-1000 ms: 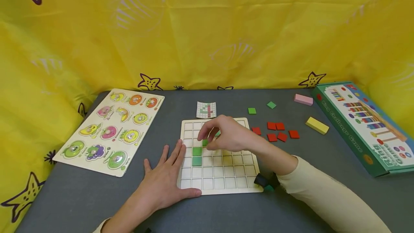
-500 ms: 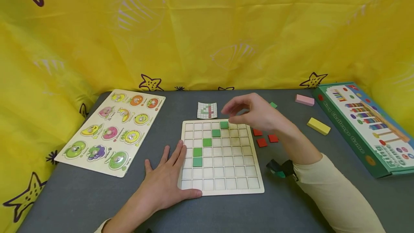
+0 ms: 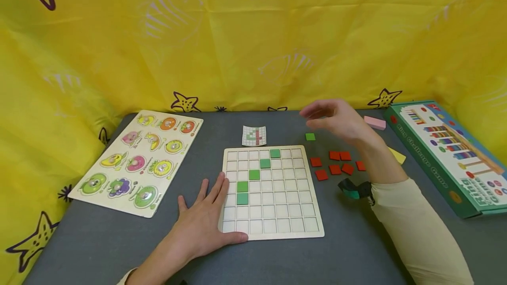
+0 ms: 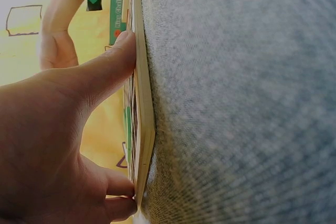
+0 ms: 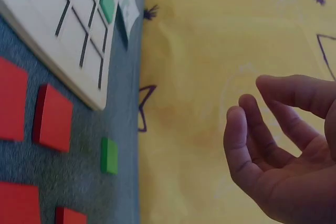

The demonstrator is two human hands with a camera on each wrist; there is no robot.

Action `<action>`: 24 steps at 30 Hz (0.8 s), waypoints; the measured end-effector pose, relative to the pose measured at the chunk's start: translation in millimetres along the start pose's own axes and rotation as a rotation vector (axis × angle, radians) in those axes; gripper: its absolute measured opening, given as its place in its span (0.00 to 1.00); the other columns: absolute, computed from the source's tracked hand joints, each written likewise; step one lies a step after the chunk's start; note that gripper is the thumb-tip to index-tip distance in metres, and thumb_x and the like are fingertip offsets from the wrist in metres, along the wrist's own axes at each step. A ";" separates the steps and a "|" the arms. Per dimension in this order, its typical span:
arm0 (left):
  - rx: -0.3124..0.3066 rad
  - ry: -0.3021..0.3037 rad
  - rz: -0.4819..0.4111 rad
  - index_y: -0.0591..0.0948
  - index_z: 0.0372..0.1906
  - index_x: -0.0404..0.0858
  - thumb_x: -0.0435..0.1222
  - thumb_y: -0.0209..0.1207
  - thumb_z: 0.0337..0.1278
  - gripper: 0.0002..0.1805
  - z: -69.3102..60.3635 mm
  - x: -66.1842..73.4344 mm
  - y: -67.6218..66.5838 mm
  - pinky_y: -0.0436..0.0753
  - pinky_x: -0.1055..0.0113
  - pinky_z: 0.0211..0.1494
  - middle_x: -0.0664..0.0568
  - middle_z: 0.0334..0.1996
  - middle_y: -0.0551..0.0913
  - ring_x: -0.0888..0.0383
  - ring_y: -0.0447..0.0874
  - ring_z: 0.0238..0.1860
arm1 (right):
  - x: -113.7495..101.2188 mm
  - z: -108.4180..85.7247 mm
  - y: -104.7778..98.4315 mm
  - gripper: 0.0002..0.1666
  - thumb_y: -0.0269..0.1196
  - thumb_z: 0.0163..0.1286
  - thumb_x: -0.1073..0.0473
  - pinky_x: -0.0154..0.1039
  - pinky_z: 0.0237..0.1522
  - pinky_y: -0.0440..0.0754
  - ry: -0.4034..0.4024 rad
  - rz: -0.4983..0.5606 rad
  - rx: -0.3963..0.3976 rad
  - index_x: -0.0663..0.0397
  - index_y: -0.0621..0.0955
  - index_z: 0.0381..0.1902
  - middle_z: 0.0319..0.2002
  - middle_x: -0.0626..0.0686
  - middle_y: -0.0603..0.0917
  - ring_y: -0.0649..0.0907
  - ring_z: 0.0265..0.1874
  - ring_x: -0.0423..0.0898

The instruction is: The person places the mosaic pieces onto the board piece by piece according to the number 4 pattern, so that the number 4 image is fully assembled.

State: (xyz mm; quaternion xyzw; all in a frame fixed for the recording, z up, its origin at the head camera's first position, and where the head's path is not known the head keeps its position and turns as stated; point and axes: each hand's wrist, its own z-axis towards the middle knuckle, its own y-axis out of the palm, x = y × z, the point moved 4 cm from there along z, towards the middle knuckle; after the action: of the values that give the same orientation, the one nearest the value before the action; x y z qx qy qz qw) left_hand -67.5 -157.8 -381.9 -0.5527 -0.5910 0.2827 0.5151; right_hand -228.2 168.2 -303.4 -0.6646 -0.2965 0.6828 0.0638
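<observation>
The white grid board [image 3: 277, 197] lies flat, with several green tiles [image 3: 254, 174] set in a stepped diagonal up to its top row. My left hand [image 3: 200, 228] rests spread at the board's left edge, thumb on the near edge, as the left wrist view [image 4: 47, 124] also shows. Up in the air beyond the loose tiles is my right hand [image 3: 342, 120], its fingers bent loosely apart; in the right wrist view the hand [image 5: 289, 140] holds nothing. A loose green tile [image 3: 310, 137] lies left of and below it, and several red tiles [image 3: 334, 169] lie right of the board.
A small pattern card [image 3: 254, 136] lies behind the board. On the left is a fruit puzzle board [image 3: 136, 162]. A pink block [image 3: 374, 122], a partly covered yellow block [image 3: 398, 156] and a green game box [image 3: 447, 157] are at the right. A yellow curtain [image 3: 237, 47] hangs behind.
My right hand has moved from above the board to the right and away, uncovering the upper green tiles on the grid. My left hand has stayed at the board's edge.
</observation>
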 end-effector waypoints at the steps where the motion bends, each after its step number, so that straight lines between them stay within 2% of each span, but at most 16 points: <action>1: 0.000 -0.001 0.000 0.50 0.86 0.45 0.82 0.64 0.33 0.76 -0.1 0.0 0.0 0.43 0.11 0.63 0.57 0.86 0.43 0.37 0.44 0.85 | 3.0 1.0 -2.2 0.18 0.67 0.74 0.59 0.51 0.65 0.75 0.010 0.006 0.004 0.54 0.85 0.60 0.58 0.54 0.85 0.82 0.57 0.49; 5: -0.003 -0.003 0.004 0.50 0.86 0.46 0.82 0.64 0.33 0.77 -0.1 -0.5 -0.1 0.43 0.11 0.63 0.57 0.86 0.43 0.37 0.44 0.85 | 15.6 7.4 -6.1 0.20 0.67 0.74 0.61 0.48 0.64 0.75 0.014 0.009 0.003 0.58 0.83 0.61 0.57 0.54 0.85 0.83 0.55 0.49; 8: -0.002 -0.001 0.004 0.50 0.86 0.46 0.82 0.64 0.33 0.76 0.2 -0.5 0.2 0.43 0.11 0.63 0.56 0.86 0.43 0.36 0.44 0.85 | 25.5 12.6 -6.6 0.19 0.67 0.74 0.63 0.39 0.58 0.79 0.009 -0.016 -0.002 0.62 0.83 0.60 0.56 0.55 0.85 0.84 0.52 0.47; 11: -0.001 0.000 0.000 0.50 0.86 0.46 0.81 0.64 0.33 0.76 0.2 -0.4 0.8 0.43 0.11 0.63 0.56 0.86 0.43 0.36 0.44 0.84 | 34.7 16.8 -5.5 0.19 0.67 0.73 0.65 0.34 0.52 0.81 0.032 -0.047 -0.004 0.65 0.83 0.60 0.57 0.62 0.85 0.84 0.50 0.49; 13: 0.001 0.001 -0.004 0.50 0.86 0.46 0.81 0.65 0.33 0.76 0.1 -0.4 1.1 0.44 0.11 0.63 0.56 0.86 0.43 0.36 0.45 0.84 | 40.2 18.8 -4.6 0.20 0.66 0.73 0.65 0.35 0.50 0.83 0.063 -0.066 -0.005 0.66 0.83 0.60 0.59 0.65 0.83 0.84 0.50 0.50; 18: 0.001 -0.001 -0.003 0.51 0.86 0.46 0.81 0.65 0.33 0.76 0.1 -0.6 1.9 0.44 0.11 0.63 0.56 0.86 0.44 0.36 0.45 0.84 | 52.5 21.5 -3.0 0.21 0.66 0.72 0.65 0.42 0.49 0.85 0.127 -0.125 -0.005 0.67 0.83 0.60 0.58 0.67 0.85 0.85 0.49 0.56; 24: 0.010 0.003 0.003 0.52 0.85 0.45 0.81 0.65 0.33 0.76 0.5 -0.4 1.4 0.44 0.11 0.63 0.56 0.86 0.44 0.36 0.45 0.84 | 58.9 24.6 1.3 0.21 0.66 0.68 0.66 0.39 0.44 0.82 0.138 -0.183 -0.018 0.65 0.85 0.58 0.56 0.66 0.87 0.85 0.46 0.54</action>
State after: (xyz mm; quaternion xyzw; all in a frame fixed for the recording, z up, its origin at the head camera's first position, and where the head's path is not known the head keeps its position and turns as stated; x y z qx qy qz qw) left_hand -67.5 -157.7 -383.4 -0.5516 -0.5880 0.2856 0.5182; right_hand -257.4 187.6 -356.7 -0.6808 -0.3571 0.6241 0.1400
